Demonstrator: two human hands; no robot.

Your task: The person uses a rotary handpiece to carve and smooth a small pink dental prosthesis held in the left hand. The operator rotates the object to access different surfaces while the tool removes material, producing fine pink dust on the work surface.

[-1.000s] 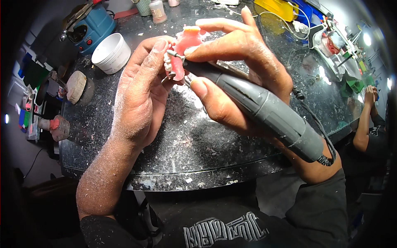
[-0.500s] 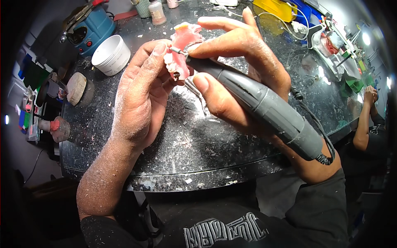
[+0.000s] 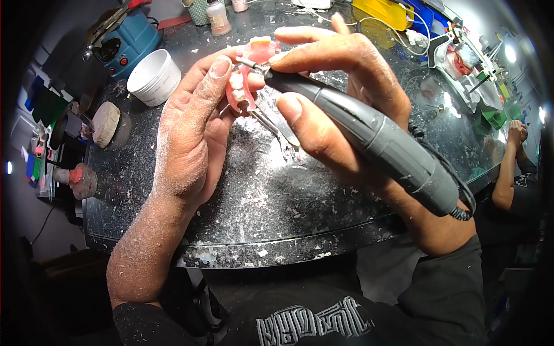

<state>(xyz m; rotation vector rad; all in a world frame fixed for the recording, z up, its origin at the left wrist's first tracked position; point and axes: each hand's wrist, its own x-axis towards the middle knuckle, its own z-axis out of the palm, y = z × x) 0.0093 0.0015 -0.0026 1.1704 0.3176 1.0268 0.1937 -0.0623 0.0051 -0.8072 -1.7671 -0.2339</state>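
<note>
Head view: left fingers (image 3: 218,70) grip the denture (image 3: 237,87), newly tipped teeth-up (likely exposing another edge), right fingers (image 3: 326,55) grasping the drill (image 3: 369,135).

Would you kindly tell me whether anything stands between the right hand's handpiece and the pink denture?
Nothing visible does: the right hand holds the handpiece, its metal bit over the pink denture in the left hand. The left thumb lies near the tip; bit contact is unclear.

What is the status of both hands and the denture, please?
Left hand holding pink denture. Right hand gripping dark handpiece, bit beside denture, contact unclear. Metal tools between hands, seemingly not blocking.
</note>
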